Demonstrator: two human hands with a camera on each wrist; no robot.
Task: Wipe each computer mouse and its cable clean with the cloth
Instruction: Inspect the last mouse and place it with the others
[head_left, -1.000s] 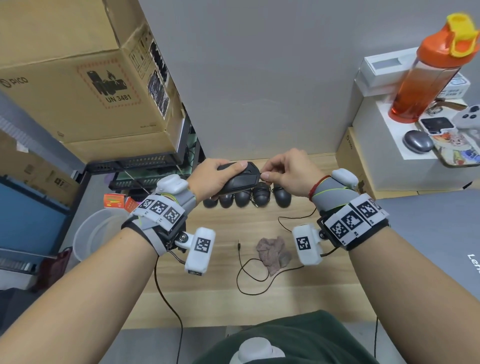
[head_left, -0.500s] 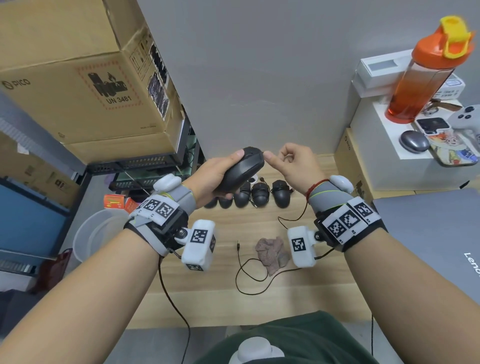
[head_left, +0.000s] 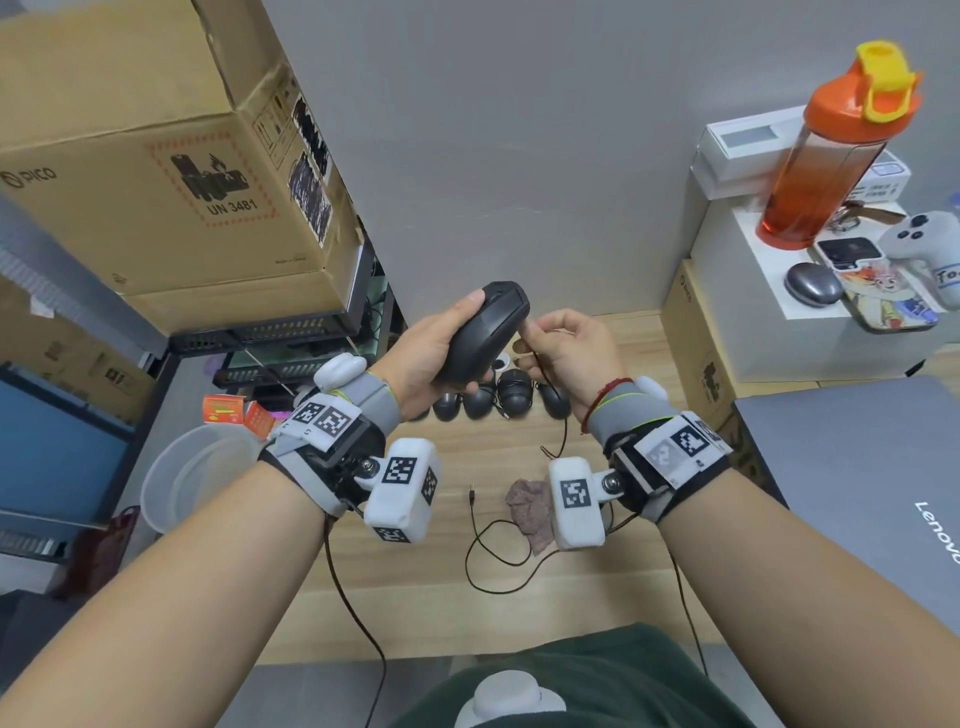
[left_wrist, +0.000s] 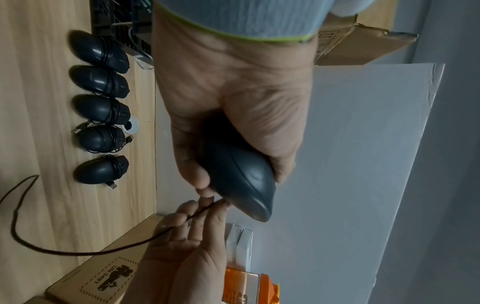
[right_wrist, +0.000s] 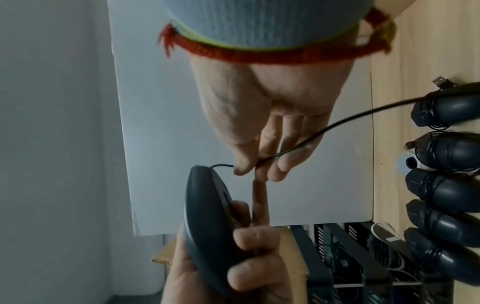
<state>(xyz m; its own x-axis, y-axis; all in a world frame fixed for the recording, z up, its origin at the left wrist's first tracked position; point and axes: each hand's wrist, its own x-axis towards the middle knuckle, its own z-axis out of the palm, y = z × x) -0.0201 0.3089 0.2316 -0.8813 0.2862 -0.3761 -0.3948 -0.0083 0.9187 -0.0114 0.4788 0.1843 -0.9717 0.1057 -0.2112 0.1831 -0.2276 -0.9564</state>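
Observation:
My left hand (head_left: 430, 356) grips a black mouse (head_left: 485, 332) above the desk, nose tilted up toward the wall. My right hand (head_left: 532, 335) pinches the mouse's thin black cable (head_left: 564, 431) just below the nose. From there the cable hangs down to the desk. The right wrist view shows thumb and fingers closed on that cable (right_wrist: 337, 123) beside the mouse (right_wrist: 205, 216). The left wrist view shows the mouse (left_wrist: 241, 181) in my palm. A crumpled pinkish cloth (head_left: 530, 512) lies on the desk, untouched. Several black mice (head_left: 514, 397) with wound cables sit in a row at the back.
Big cardboard boxes (head_left: 156, 156) are stacked at the left, with a white basin (head_left: 192, 483) below them. A closed grey laptop (head_left: 857, 493) lies at the right. An orange bottle (head_left: 831, 156) stands on white boxes. A loose thin wire (head_left: 483, 551) curls beside the cloth.
My left hand has lifted the mouse and tipped its nose upward. My right hand let go near the nose, then took hold of the cable below it.

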